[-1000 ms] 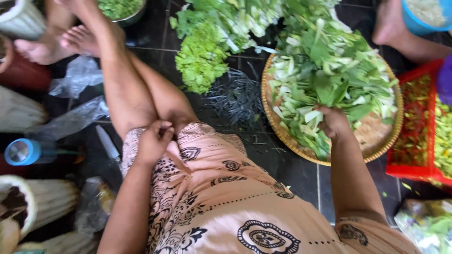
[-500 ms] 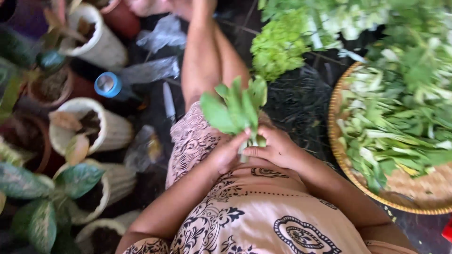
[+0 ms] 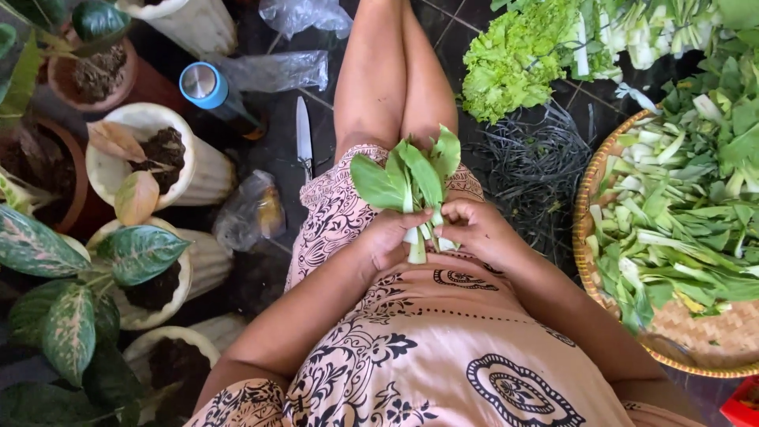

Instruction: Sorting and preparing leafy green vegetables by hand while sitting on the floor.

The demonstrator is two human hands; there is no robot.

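The left hand (image 3: 390,237) and right hand (image 3: 472,229) meet over the lap, both pinching the pale stems of a small bunch of leafy greens (image 3: 411,183), whose leaves fan upward above the fingers toward the knees. Right of the hands lies a woven tray (image 3: 696,336) heaped with more cut greens (a lettuce pile (image 3: 518,59) sits above it), while left of the legs a knife (image 3: 303,136) lies on the dark floor near a blue-capped bottle (image 3: 209,88) and potted plants (image 3: 138,261).

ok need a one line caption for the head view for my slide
Both hands, left hand and right hand, hold a bunch of leafy greens over the lap, beside a woven tray of cut greens.
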